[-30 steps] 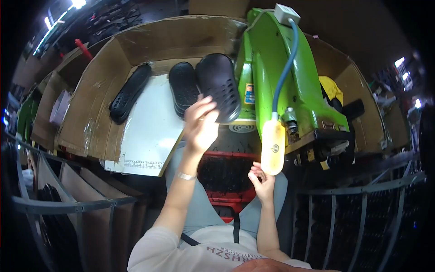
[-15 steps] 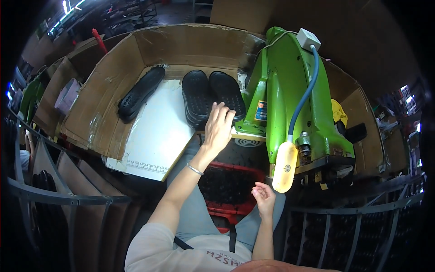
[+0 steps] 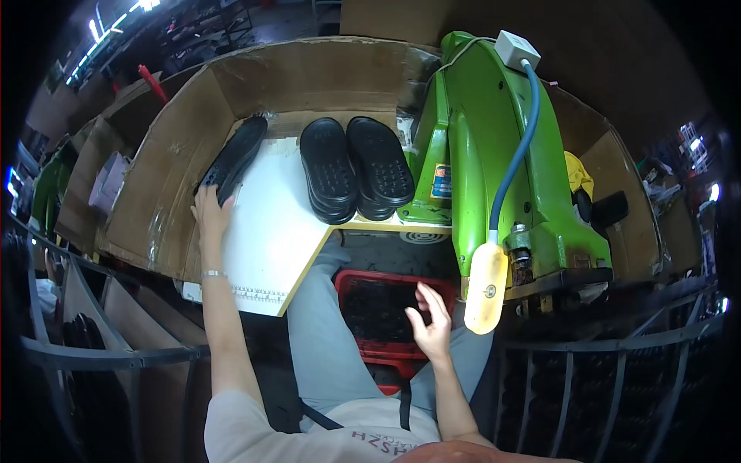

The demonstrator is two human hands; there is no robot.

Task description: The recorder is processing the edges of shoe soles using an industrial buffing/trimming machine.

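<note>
My left hand reaches to the left side of the white board and grips the near end of a black shoe sole, fingers on one side and thumb on the other. That sole lies at a slant against the cardboard wall. Two stacks of black soles, a left stack and a right stack, stand side by side near the middle of the work surface. My right hand hovers over my lap, empty, with thumb and fingers apart.
A green machine stands on the right, with a glowing yellow lamp on a blue flexible neck. Cardboard walls surround the white board. Below sits a red crate. Metal racks flank me.
My left hand has left the right stack of soles and swung left to the slanted sole. My right hand has risen slightly, and its fingers have spread.
</note>
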